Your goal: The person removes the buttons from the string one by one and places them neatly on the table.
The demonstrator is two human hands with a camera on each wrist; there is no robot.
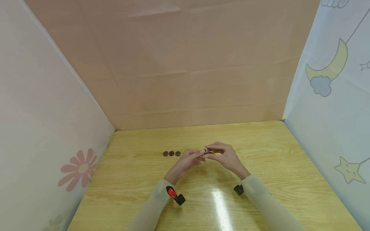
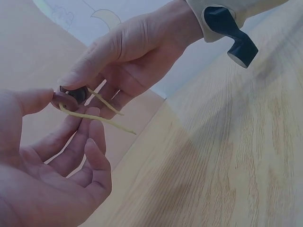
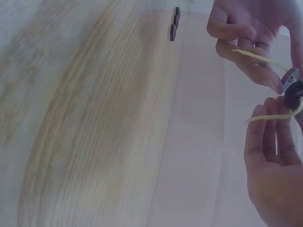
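Note:
Above the table, my left hand and right hand meet over a small group of round buttons. In the left wrist view, the left thumb and fingers pinch a reddish-brown button at its edge. Right beside it, my right hand's thumb and fingers grip a dark button. A yellow cord passes through the buttons, its two ends hanging loose. The right wrist view shows the dark button close against a paler-faced one; fingers partly hide how many are stacked.
Three dark round buttons, a left one, a reddish middle one and a right one, lie in a row on the wooden table, left of the hands. A peach backdrop stands behind, with patterned side walls.

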